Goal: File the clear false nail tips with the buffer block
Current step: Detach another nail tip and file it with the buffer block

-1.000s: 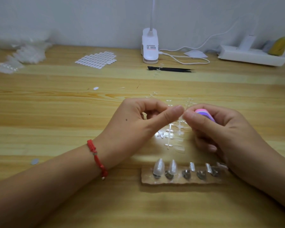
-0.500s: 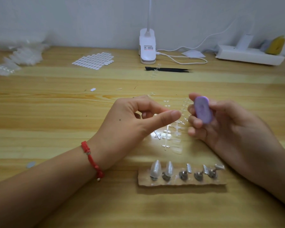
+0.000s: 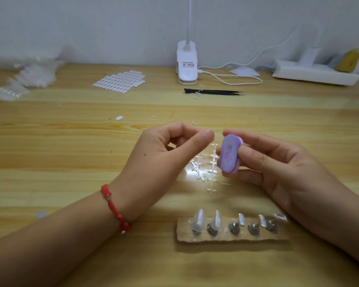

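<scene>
Moved since a second ago: the buffer block (image 3: pixel 229 154) has been drawn off the left hand (image 3: pixel 168 156) and turned, so its purple face is now presented to the camera. A narrow gap is left between the two.
Grip, right hand (image 3: pixel 282 168): palm turned inward, block held upright by its edges, thumb at the right edge, fingers wrapped behind.
Grip, left hand: raised off the table (image 3: pixel 71 162), thumb pressed to forefinger in a tight pinch just left of the block, other fingers curled under. Whether a clear tip is kept in that pinch cannot be told, the material being too transparent.
Stock, clear false nail tips (image 3: pixel 205 170): on sprues, laid on the table below both grips.
Stock, mounted tips (image 3: pixel 198 221): two, stood on a cardboard strip (image 3: pixel 232 238), nearer the body than the grips.
Worn at the left wrist: red cord bracelet (image 3: pixel 114 206).
</scene>
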